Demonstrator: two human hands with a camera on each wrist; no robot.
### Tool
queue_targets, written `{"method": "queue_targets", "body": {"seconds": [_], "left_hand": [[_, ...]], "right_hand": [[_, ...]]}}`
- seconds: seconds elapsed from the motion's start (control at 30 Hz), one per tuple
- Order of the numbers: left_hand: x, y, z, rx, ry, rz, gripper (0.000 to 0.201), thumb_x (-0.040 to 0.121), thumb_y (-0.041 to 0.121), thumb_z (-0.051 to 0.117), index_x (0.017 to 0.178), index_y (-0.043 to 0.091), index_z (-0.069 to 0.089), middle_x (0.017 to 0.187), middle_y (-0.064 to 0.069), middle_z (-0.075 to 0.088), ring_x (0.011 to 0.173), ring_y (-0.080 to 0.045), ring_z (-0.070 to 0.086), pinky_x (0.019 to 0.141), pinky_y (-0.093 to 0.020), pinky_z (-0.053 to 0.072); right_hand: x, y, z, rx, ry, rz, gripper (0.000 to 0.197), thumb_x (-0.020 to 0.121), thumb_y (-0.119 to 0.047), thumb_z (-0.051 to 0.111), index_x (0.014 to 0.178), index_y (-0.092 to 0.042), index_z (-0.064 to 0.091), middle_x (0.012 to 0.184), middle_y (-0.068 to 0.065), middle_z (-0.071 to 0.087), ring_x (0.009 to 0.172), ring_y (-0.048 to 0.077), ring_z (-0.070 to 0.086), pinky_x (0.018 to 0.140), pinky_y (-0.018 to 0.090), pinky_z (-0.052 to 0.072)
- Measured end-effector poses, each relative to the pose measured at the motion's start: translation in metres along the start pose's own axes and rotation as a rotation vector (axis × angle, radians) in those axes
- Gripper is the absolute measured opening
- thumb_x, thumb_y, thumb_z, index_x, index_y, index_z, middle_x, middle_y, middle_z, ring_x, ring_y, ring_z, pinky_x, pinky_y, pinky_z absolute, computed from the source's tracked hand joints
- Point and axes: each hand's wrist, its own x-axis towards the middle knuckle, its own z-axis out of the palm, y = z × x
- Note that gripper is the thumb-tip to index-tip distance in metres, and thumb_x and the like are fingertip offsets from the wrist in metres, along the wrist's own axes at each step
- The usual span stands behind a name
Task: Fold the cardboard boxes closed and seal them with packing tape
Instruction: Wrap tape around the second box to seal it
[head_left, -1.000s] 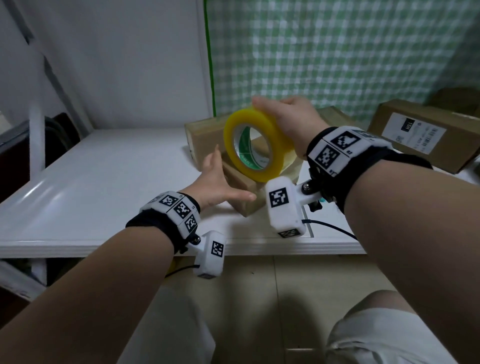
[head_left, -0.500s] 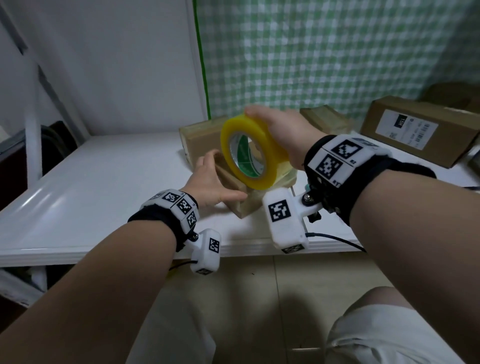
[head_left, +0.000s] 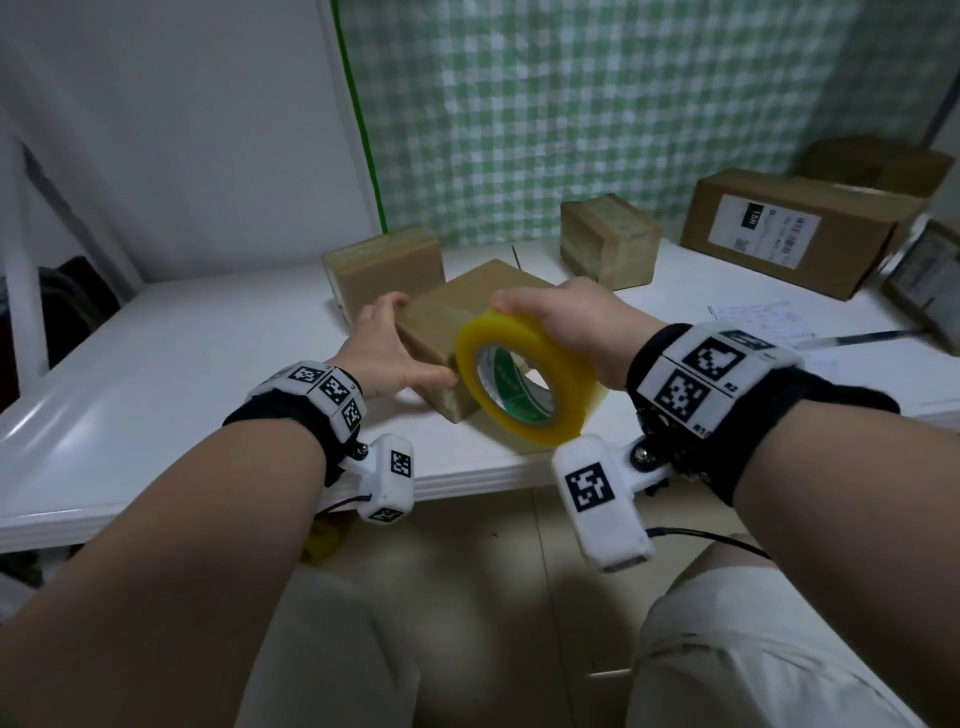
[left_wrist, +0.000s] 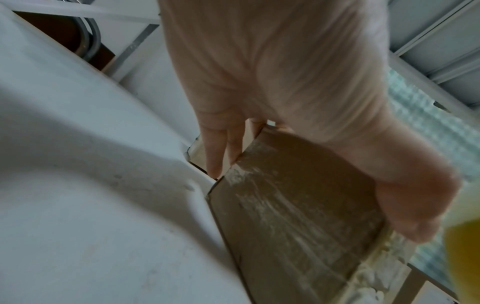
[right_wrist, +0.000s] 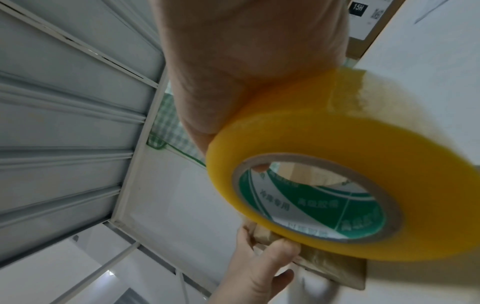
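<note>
- Four cardboard boxes show in the head view: the near box (head_left: 467, 306) at centre frame, a second box (head_left: 382, 262) just behind it to the left, a third box (head_left: 610, 239) right of centre, and a long labelled box (head_left: 789, 228) at the upper right. A darker brown shape behind that one is too dim to count.
- There is one tape roll (head_left: 524, 387), yellow with a green-printed core, and one white table (head_left: 156, 364) under everything.
- The left hand (head_left: 384, 348) clasps the near box's left corner, with its thumb along the front face and its fingers (left_wrist: 215, 148) reaching down the far side to the tabletop.
- The right hand (head_left: 571, 322) grips the tape roll from above, fingers curled over its rim, with the roll on edge just in front of the near box.
- Compared with half a second ago, the roll sits lower in the frame, at the box's near side, and the third box, then half hidden behind the right hand, is in plain sight.
</note>
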Motion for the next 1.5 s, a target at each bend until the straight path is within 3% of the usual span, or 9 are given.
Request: {"method": "queue_targets", "body": {"seconds": [0.3, 0.43, 0.63, 0.77, 0.9, 1.03, 1.17, 1.3, 1.5], "left_hand": [[-0.003, 0.004, 0.0, -0.009, 0.013, -0.028, 0.112, 0.051, 0.047, 0.087, 0.141, 0.021, 0.025, 0.138, -0.007, 0.034, 0.126, -0.023, 0.039, 0.106, -0.037, 0.036], [-0.002, 0.01, -0.006, -0.209, -0.025, -0.131, 0.12, 0.039, 0.059, 0.083, 0.14, 0.02, 0.032, 0.134, -0.004, 0.044, 0.119, -0.022, 0.048, 0.102, -0.042, 0.043], [-0.013, 0.009, -0.011, -0.654, -0.21, -0.297, 0.06, 0.073, 0.057, 0.066, 0.115, 0.015, 0.055, 0.107, -0.01, 0.062, 0.093, -0.027, 0.065, 0.091, -0.04, 0.051], [-0.021, 0.004, -0.005, -0.639, -0.247, -0.398, 0.072, 0.078, 0.072, 0.048, 0.123, 0.016, 0.048, 0.118, -0.006, 0.058, 0.1, -0.028, 0.064, 0.083, -0.037, 0.054], [-0.016, 0.004, -0.016, -0.521, -0.026, -0.13, 0.049, 0.081, 0.05, 0.06, 0.121, 0.021, 0.055, 0.123, 0.007, 0.055, 0.118, -0.017, 0.05, 0.092, -0.035, 0.043], [-0.014, 0.015, -0.022, -0.394, -0.184, 0.044, 0.097, 0.044, 0.047, 0.085, 0.127, 0.021, 0.042, 0.123, 0.003, 0.054, 0.115, -0.015, 0.052, 0.098, -0.036, 0.045], [-0.012, 0.013, -0.012, -0.155, -0.078, 0.071, 0.109, 0.037, 0.059, 0.087, 0.122, 0.022, 0.03, 0.129, 0.0, 0.043, 0.119, -0.018, 0.043, 0.102, -0.042, 0.042], [-0.013, 0.011, -0.009, -0.119, 0.03, 0.089, 0.097, 0.047, 0.049, 0.09, 0.119, 0.021, 0.033, 0.123, 0.002, 0.048, 0.113, -0.017, 0.048, 0.094, -0.036, 0.045], [-0.014, 0.013, -0.008, -0.095, 0.055, 0.127, 0.108, 0.049, 0.045, 0.09, 0.135, 0.018, 0.03, 0.126, 0.006, 0.048, 0.112, -0.012, 0.047, 0.095, -0.028, 0.041]], "right_hand": [[-0.008, 0.018, -0.005, -0.25, -0.034, 0.012, 0.03, 0.085, -0.047, 0.063, 0.098, -0.021, 0.056, 0.102, 0.003, 0.056, 0.102, 0.025, 0.058, 0.088, 0.033, 0.047], [-0.01, 0.005, -0.007, -0.184, -0.042, 0.039, 0.063, 0.075, -0.058, 0.067, 0.118, -0.012, 0.06, 0.112, 0.003, 0.063, 0.101, 0.026, 0.062, 0.089, 0.036, 0.05], [-0.013, -0.036, -0.026, 0.132, -0.052, -0.068, 0.046, 0.075, -0.045, 0.072, 0.112, -0.019, 0.066, 0.103, 0.006, 0.071, 0.096, 0.027, 0.068, 0.089, 0.043, 0.053], [-0.01, -0.054, -0.015, 0.18, -0.038, -0.122, 0.051, 0.075, -0.045, 0.072, 0.116, -0.016, 0.064, 0.106, 0.007, 0.071, 0.095, 0.027, 0.067, 0.09, 0.045, 0.053], [-0.004, -0.064, 0.005, 0.172, 0.017, -0.149, 0.072, 0.067, -0.059, 0.072, 0.119, -0.011, 0.061, 0.109, 0.008, 0.069, 0.097, 0.027, 0.066, 0.091, 0.046, 0.052], [0.006, -0.067, 0.015, 0.206, 0.073, -0.148, 0.09, 0.053, -0.07, 0.072, 0.118, -0.008, 0.064, 0.107, 0.01, 0.07, 0.094, 0.027, 0.068, 0.088, 0.043, 0.054], [0.011, -0.068, 0.022, 0.214, 0.101, -0.142, 0.087, 0.046, -0.074, 0.07, 0.105, -0.01, 0.069, 0.099, 0.008, 0.072, 0.088, 0.026, 0.069, 0.085, 0.041, 0.056], [0.01, -0.069, 0.023, 0.189, 0.096, -0.113, 0.059, 0.07, -0.062, 0.07, 0.101, -0.012, 0.061, 0.104, 0.007, 0.068, 0.092, 0.025, 0.065, 0.088, 0.041, 0.053], [-0.001, -0.068, 0.016, 0.139, 0.104, -0.09, 0.049, 0.077, -0.056, 0.067, 0.097, -0.012, 0.059, 0.102, 0.007, 0.066, 0.089, 0.024, 0.064, 0.079, 0.038, 0.053]]}}
